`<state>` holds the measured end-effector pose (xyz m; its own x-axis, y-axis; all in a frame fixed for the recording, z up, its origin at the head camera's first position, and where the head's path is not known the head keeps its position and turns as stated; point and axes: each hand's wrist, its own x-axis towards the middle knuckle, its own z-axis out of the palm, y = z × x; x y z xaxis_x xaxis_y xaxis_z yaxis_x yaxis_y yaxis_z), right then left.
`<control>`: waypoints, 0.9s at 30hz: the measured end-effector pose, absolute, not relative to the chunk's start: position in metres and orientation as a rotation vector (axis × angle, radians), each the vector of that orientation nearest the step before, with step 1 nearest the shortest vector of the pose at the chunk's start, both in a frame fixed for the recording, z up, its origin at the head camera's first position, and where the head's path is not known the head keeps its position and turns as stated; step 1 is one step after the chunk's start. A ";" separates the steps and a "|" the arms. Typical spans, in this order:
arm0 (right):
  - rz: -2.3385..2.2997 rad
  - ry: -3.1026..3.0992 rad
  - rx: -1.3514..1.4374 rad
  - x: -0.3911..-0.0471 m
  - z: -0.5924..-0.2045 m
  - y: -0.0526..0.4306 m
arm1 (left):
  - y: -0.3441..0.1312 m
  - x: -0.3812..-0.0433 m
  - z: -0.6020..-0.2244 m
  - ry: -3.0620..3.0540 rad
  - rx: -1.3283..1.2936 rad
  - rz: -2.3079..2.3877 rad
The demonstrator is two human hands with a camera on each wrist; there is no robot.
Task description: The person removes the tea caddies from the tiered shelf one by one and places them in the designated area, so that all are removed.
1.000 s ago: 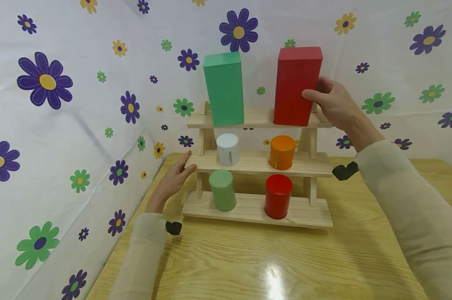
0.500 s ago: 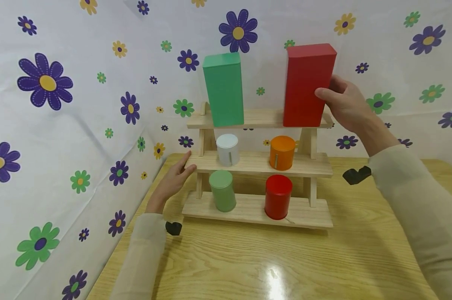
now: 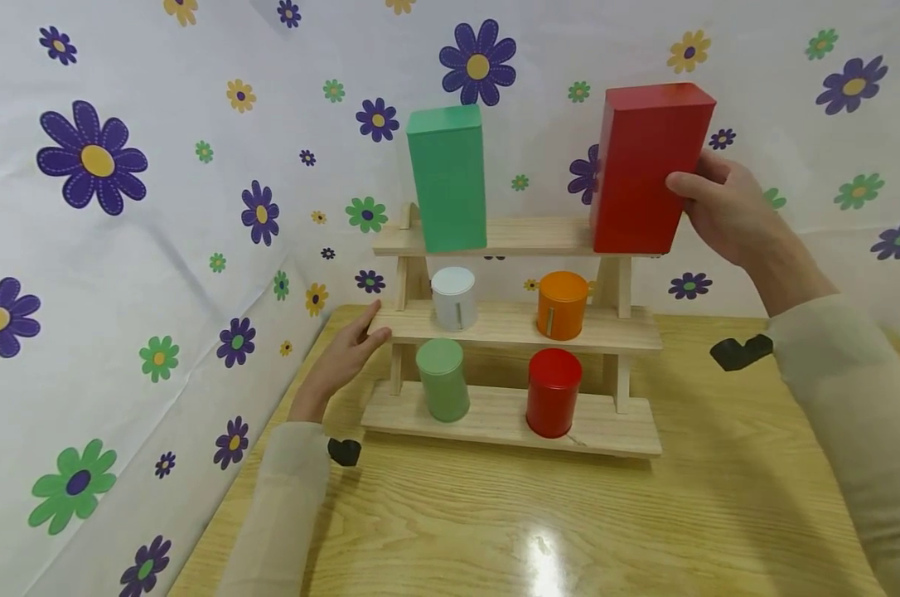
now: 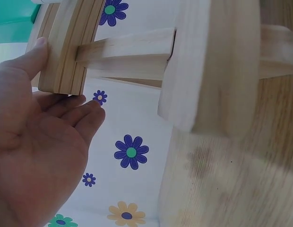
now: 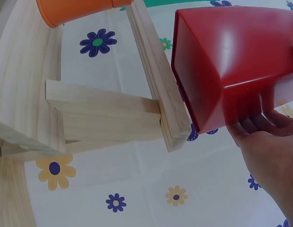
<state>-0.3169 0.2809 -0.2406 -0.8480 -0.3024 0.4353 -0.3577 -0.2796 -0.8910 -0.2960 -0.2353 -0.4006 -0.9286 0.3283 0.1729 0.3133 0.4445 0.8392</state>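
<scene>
Table (image 3: 435,514) carries three-tier wooden shelf (image 3: 505,322); left hand (image 3: 343,356) pinches left end of middle tier between thumb and fingers. Red box (image 3: 644,174) upright at right end of top tier, grasped at its right side by right hand (image 3: 733,211); whether it touches tier, cannot tell. Green box (image 3: 448,182) upright, top tier, left. Bottom tier: red canister (image 3: 554,398) right, pale green canister (image 3: 442,385) left. Middle tier: shorter orange canister (image 3: 562,313), white canister (image 3: 453,303). Canister tops covered, contents hidden.
</scene>
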 end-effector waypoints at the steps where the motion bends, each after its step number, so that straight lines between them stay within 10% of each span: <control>1: 2.332 -1.858 0.856 -0.316 -0.241 0.283 | -0.235 -0.296 -0.400 2.657 0.589 1.535; 27: 2.440 -1.663 0.788 -0.302 -0.240 0.356 | -0.233 -0.293 -0.398 2.638 0.594 1.571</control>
<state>-0.3017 0.3555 -0.2399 -0.8636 -0.2117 0.4575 -0.3484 -0.4051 -0.8453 -0.2930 -0.2329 -0.3984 -0.9278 0.3274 0.1788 0.3132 0.4233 0.8501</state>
